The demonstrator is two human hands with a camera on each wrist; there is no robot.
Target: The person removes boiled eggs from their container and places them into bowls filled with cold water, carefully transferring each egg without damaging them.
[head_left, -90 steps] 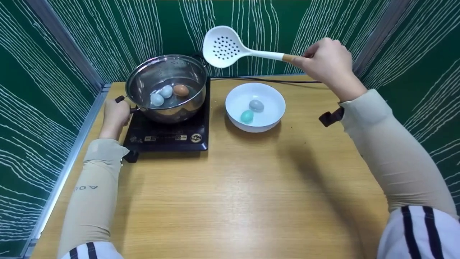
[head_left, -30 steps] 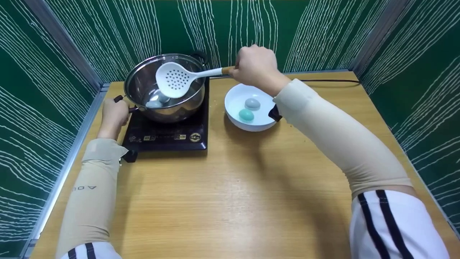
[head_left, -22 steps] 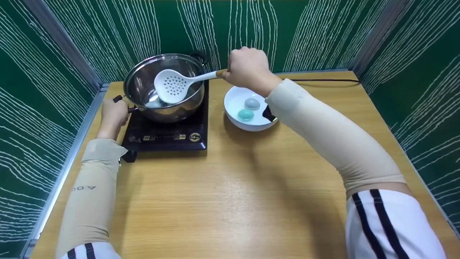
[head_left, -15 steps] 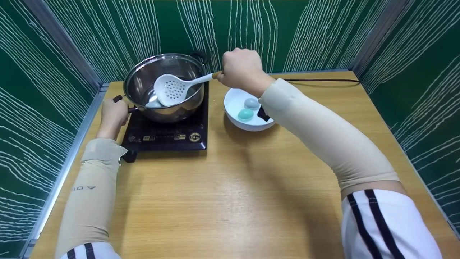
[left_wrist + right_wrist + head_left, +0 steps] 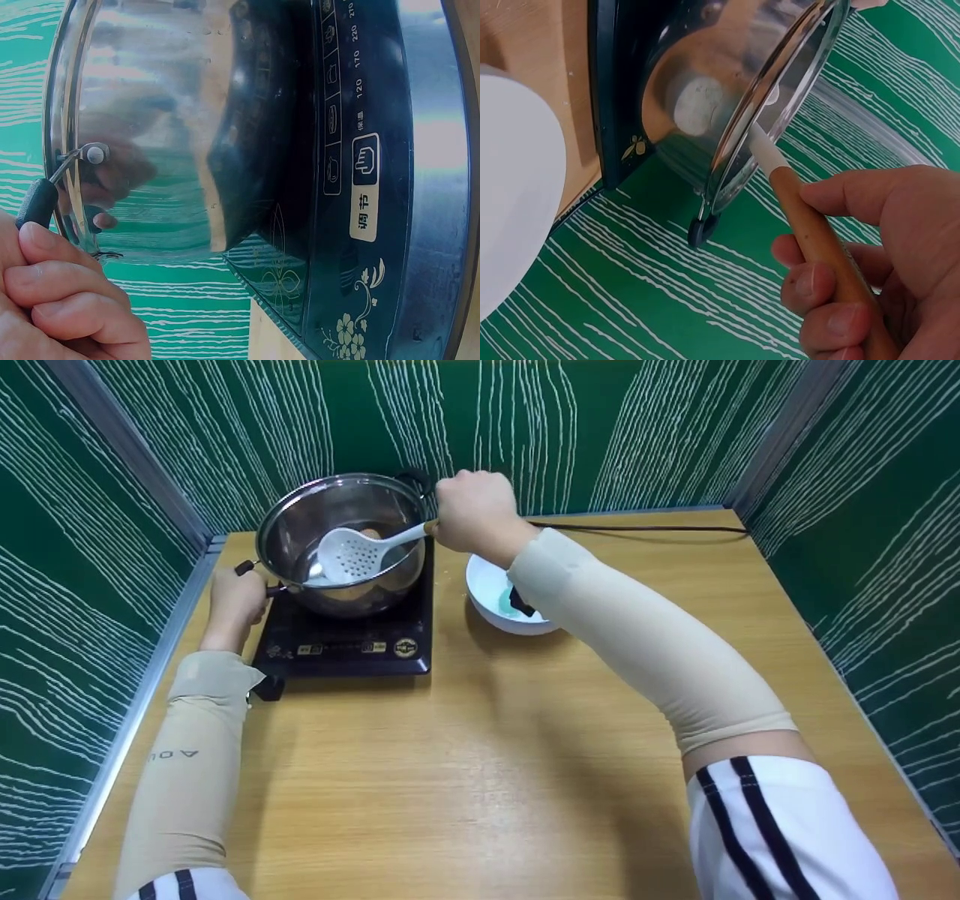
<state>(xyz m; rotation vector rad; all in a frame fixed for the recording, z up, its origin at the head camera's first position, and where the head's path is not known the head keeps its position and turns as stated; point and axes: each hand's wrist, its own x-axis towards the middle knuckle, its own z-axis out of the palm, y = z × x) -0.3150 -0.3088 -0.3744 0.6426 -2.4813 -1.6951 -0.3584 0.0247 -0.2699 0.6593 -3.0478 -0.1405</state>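
My left hand (image 5: 238, 604) grips the black side handle (image 5: 37, 204) of a steel pot (image 5: 352, 596). In the right wrist view my right hand (image 5: 907, 255) wraps round the wooden handle (image 5: 806, 225) of a white skimmer (image 5: 352, 556). Its perforated head is down inside the pot, tilted, with the neck crossing close to the right rim. A bit of a brown egg (image 5: 370, 533) shows behind the skimmer. Something pale, likely an egg, lies by its lower left edge; the rest of the pot's contents are hidden.
The pot stands on a black induction cooker (image 5: 345, 660). To its right is a white bowl (image 5: 491, 611) with a turquoise egg (image 5: 507, 601) in it, partly covered by my right forearm. A dark cord (image 5: 637, 528) runs along the back of the wooden table (image 5: 450, 780).
My right hand has brought the skimmer left from above the bowl and lowered its head into the pot. The brown egg shows again behind it. The left hand keeps its place on the handle.
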